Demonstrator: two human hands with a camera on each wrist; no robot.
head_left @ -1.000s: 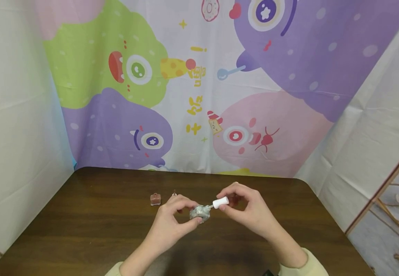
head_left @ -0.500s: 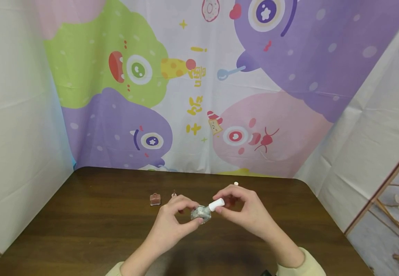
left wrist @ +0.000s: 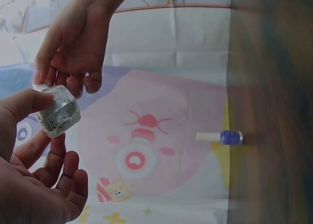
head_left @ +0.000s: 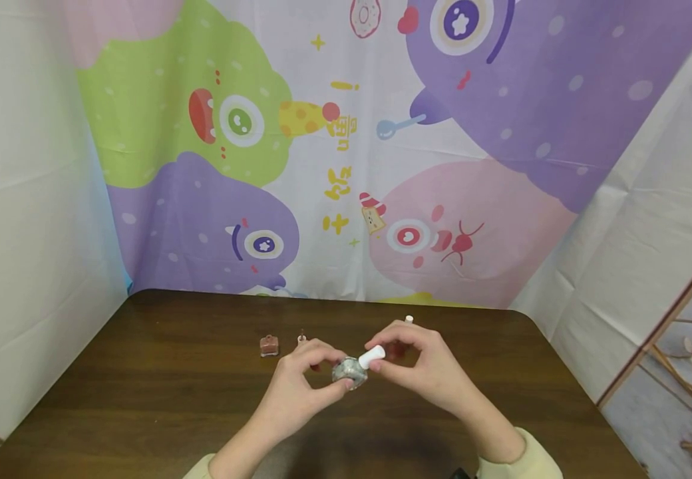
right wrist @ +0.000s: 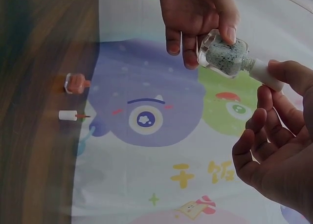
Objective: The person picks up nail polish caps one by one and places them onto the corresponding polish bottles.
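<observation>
My left hand (head_left: 298,376) grips a squat clear nail polish bottle (right wrist: 226,54) between thumb and fingers. The polish inside is pale grey-green with dark specks. My right hand (head_left: 426,359) pinches the white nail polish cap (head_left: 372,356) between thumb and fingertips. That cap sits at the bottle's neck, with a bit of speckled neck showing below it in the right wrist view. Bottle and cap are tilted, held above the table. The cap's brush is hidden.
On the brown table (head_left: 142,399), an uncapped brownish-pink polish bottle (head_left: 269,346) stands at left. Near it, a white cap with its brush (right wrist: 68,115) stands brush up. A purple polish bottle (left wrist: 230,137) with white cap stands behind my right hand. A cartoon curtain (head_left: 334,266) hangs behind.
My right hand has moved left, bringing the cap down onto the bottle's neck; the brush stem that showed between them is now hidden. My left hand has barely moved.
</observation>
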